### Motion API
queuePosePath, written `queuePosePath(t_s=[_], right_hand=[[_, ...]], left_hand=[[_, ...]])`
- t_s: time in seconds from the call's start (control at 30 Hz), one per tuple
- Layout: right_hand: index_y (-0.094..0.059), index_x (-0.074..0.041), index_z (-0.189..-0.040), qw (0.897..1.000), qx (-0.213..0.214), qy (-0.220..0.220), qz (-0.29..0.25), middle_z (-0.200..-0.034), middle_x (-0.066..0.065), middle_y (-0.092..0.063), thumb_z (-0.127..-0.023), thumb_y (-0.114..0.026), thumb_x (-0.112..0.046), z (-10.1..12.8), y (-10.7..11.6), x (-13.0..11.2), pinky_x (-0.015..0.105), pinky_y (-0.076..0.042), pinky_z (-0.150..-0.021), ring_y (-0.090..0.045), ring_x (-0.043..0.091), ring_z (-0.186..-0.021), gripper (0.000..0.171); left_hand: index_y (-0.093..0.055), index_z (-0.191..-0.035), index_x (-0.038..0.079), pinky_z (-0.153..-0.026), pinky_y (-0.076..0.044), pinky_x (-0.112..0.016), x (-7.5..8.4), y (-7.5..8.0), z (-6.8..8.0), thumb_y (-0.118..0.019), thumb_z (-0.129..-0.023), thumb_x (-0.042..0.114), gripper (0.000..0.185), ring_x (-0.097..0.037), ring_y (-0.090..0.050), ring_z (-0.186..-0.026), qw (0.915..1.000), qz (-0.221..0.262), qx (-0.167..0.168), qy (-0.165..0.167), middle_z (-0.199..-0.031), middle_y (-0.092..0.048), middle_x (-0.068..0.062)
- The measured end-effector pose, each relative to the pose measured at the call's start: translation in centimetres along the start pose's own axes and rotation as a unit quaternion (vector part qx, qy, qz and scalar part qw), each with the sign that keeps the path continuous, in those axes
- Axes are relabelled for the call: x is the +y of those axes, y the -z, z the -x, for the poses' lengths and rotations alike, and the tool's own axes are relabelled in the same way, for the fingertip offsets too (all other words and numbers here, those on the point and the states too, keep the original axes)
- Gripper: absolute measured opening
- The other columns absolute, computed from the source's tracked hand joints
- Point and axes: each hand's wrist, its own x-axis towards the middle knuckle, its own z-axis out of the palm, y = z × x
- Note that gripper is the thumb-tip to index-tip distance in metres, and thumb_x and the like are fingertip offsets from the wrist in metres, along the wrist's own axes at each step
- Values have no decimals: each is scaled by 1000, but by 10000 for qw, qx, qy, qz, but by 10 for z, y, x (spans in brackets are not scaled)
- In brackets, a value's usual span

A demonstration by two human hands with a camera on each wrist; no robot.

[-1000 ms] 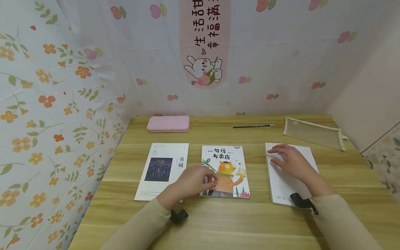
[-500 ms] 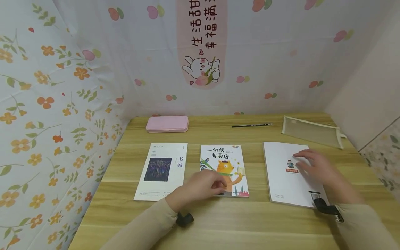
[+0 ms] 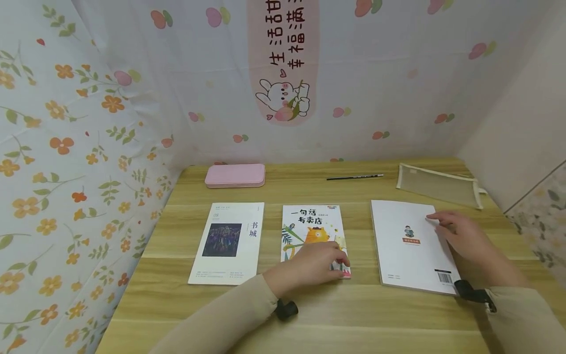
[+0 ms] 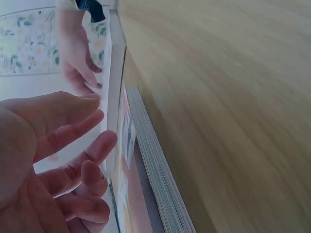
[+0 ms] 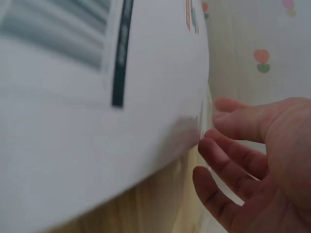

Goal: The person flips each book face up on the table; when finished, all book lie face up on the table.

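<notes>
A white book [image 3: 407,255], back cover up with a small figure and a barcode, lies at the right. My right hand [image 3: 464,238] is at its right edge. In the right wrist view, the fingers [image 5: 226,162] of that hand are loosely bent right beside the book's edge and grip nothing. In the middle lies a picture book [image 3: 305,219] with an orange cartoon animal on its cover. My left hand [image 3: 311,265] is over its lower part, hiding some of the cover. The left wrist view shows loosely bent fingers [image 4: 73,179] above the book's cover, holding nothing.
To the left lies a white magazine [image 3: 227,246] with a dark picture. Along the back are a pink pencil case [image 3: 235,175], a black pencil [image 3: 355,177] and a pale mesh pouch [image 3: 438,186]. Patterned curtains [image 3: 199,78] stand behind and left of the wooden table [image 3: 336,314].
My right hand has moved right from the middle of the white book to its right edge, uncovering its figure and barcode. My left hand has moved right over the picture book.
</notes>
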Motion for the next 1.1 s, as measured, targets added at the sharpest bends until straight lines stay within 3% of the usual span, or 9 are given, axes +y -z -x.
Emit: queuePosePath(t_s=[0.17,0.57,0.63,0.73,0.8,0.83,0.87,0.97,1.1], right_hand=[[-67,2,-128,9992,-58,366,-170,-130,34,-60,-93,-64,11,-9,3,12,14,-44,-70,-64,44,-99,37],[-57,7,-137,9956,-245,864,-284,-139,36,-53,-85,-66,20,-20,7,33,7,-44,-76,-61,46,-107,54],[-57,7,-138,9953,-210,862,-387,-141,36,-51,-86,-65,21,-19,6,36,2,-40,-78,-62,23,-115,55],[-56,6,-138,9953,-251,845,-405,-142,37,-49,-85,-63,23,-17,6,38,3,-41,-77,-62,22,-114,56],[-55,8,-138,9937,-319,981,-438,-143,38,-47,-83,-62,25,-17,5,42,4,-42,-77,-61,6,-111,58],[-54,8,-139,9925,-388,1070,-455,-145,37,-46,-83,-62,25,-18,5,43,5,-43,-76,-64,9,-106,59],[-53,9,-140,9906,-427,1191,-517,-149,31,-45,-83,-62,26,-18,4,46,7,-45,-75,-66,12,-101,60],[-50,10,-143,9810,-443,1751,-705,-160,-4,-37,-82,-63,27,-21,1,56,3,-44,-80,-52,-15,-105,65],[-49,8,-144,9703,-443,2164,-988,-151,-36,-28,-80,-62,30,-26,1,64,3,-44,-82,-48,-18,-110,69]], left_hand=[[-75,-115,40,-57,-38,-17,8,-2,-4,-69,-97,41,19,6,-52,-77,9996,-251,-57,80,-108,-64,17],[-70,-128,34,-68,-39,-9,27,-10,-27,-71,-97,33,31,6,-52,-83,9980,-441,-291,-348,-105,-61,14],[-68,-131,35,-66,-40,-10,31,-10,-31,-71,-96,34,35,5,-53,-84,9977,-499,-326,-326,-104,-61,15],[-64,-135,39,-62,-40,-12,38,-12,-36,-73,-95,36,41,4,-52,-81,9971,-588,-413,-264,-100,-57,16],[-63,-137,40,-58,-40,-14,42,-14,-40,-73,-95,37,44,3,-51,-79,9968,-615,-459,-227,-97,-55,16],[-62,-138,40,-58,-40,-15,43,-15,-41,-73,-95,37,44,2,-50,-78,9966,-621,-484,-227,-96,-54,15],[-62,-138,40,-57,-39,-15,45,-15,-42,-73,-95,37,45,2,-50,-78,9965,-628,-507,-225,-96,-54,15],[-62,-139,39,-57,-40,-16,47,-16,-45,-73,-95,37,45,1,-50,-79,9962,-630,-550,-248,-98,-55,15],[-62,-140,40,-58,-40,-17,49,-18,-48,-72,-95,38,46,1,-50,-80,9955,-715,-561,-272,-99,-56,15]])
